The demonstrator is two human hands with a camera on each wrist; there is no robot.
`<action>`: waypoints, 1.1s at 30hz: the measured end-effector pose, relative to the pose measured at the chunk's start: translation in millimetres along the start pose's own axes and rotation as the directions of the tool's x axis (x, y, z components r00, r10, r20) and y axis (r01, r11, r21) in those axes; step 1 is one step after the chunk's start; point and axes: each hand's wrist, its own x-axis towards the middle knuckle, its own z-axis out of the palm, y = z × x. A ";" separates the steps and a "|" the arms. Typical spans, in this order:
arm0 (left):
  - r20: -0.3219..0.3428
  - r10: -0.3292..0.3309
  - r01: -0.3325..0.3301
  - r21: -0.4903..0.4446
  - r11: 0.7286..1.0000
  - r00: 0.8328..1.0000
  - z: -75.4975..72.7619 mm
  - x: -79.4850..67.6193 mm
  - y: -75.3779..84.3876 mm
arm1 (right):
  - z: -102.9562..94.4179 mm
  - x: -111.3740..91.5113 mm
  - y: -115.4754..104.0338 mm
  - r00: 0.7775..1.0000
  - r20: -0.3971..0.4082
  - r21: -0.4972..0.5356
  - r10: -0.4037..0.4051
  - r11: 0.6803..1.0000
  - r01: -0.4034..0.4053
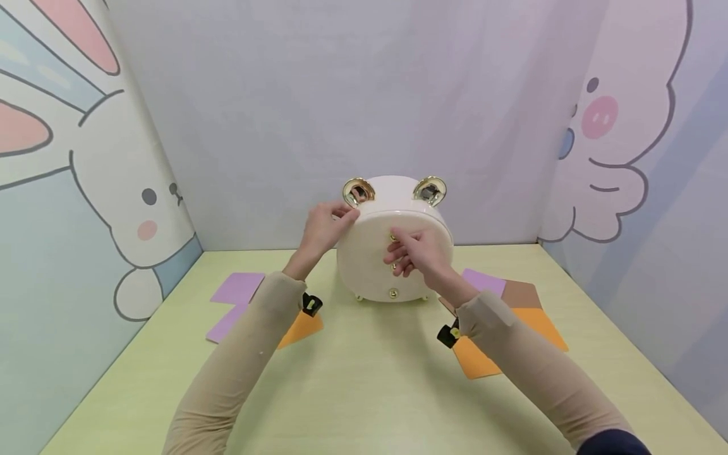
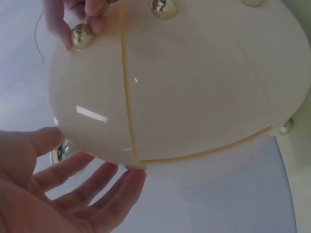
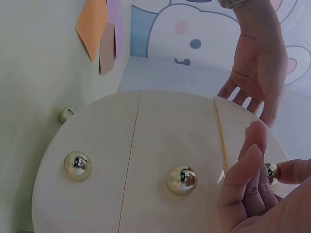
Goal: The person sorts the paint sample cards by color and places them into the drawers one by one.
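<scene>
A white rounded drawer cabinet with gold ears stands upright on the table. Three round gold knobs run down its front, the lowest knob near the base. My right hand pinches the top knob between thumb and finger, its other fingers loosely bent. At the upper left edge, my left hand touches the cabinet with thumb and extended fingers spread along its side. A yellowish seam borders the middle drawer front in the left wrist view.
Purple sheets and an orange sheet lie on the table at left. More orange, brown and purple sheets lie at right, partly under my right forearm. Cartoon-printed walls enclose the table's sides, with a plain wall behind.
</scene>
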 end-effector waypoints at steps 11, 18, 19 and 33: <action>0.002 -0.012 0.012 0.008 1.000 1.000 -0.1 0.9 1.7 | -1.4 -5.4 -0.5 1.000 0.018 -0.023 0.001 1.000 -0.001; 0.005 -0.014 0.013 0.012 1.000 1.000 -0.2 1.9 1.8 | -1.0 -10.9 -1.4 1.000 0.024 -0.025 -0.003 1.000 0.003; 0.004 -0.013 0.013 0.012 1.000 1.000 -0.2 1.7 1.8 | -1.0 -11.3 -1.1 1.000 0.024 -0.024 -0.002 1.000 0.002; 0.014 -0.018 0.018 0.008 1.000 1.000 0.3 0.6 0.4 | 0.9 -23.9 -1.7 0.999 0.036 -0.047 0.001 0.999 0.000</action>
